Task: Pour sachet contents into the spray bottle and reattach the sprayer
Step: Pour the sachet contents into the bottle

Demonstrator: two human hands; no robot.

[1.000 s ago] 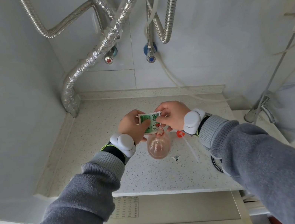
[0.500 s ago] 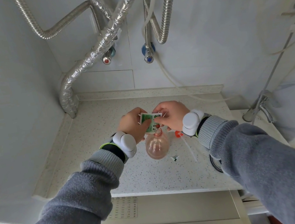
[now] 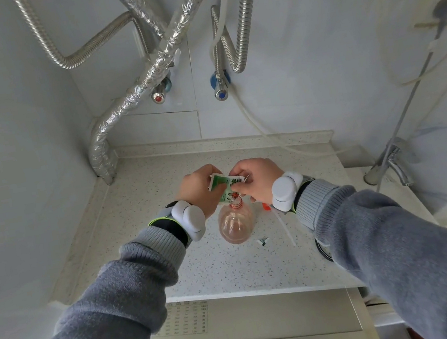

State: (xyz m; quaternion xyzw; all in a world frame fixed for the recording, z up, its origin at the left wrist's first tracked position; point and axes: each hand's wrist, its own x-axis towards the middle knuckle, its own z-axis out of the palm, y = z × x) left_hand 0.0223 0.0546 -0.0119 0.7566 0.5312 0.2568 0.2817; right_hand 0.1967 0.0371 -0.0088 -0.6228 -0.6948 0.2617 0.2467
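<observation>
Both hands sit at the centre of the frame over the speckled worktop (image 3: 146, 211). Left hand (image 3: 201, 192) has its fingers curled and pinches the left edge of the sachet (image 3: 223, 187); right hand (image 3: 257, 178) pinches the right edge, fingers likewise curled. Neither hand holds anything else.

Spray bottle (image 3: 235, 222), clear with a pinkish tint, stands upright on the worktop directly below the hands, mouth uncovered. The sachet, green and white, is tilted with its lower corner at the bottle mouth; whether it touches the rim cannot be told. No flow of contents is discernible at this size.

Sprayer (image 3: 265, 206) appears to lie on the worktop just right of the bottle, mostly hidden beneath the right wrist: an orange part shows, and a pale dip tube (image 3: 287, 231) runs toward the lower right. A small torn scrap (image 3: 263, 241), green and white, lies near the bottle base, between bottle and tube.

Assessment: the bottle is uncapped and the sachet evidently opened, judging by the scrap. Pouring is in hand or about to begin; completion cannot be confirmed. Outstanding: emptying the sachet, discarding it, and refitting the sprayer.
</observation>
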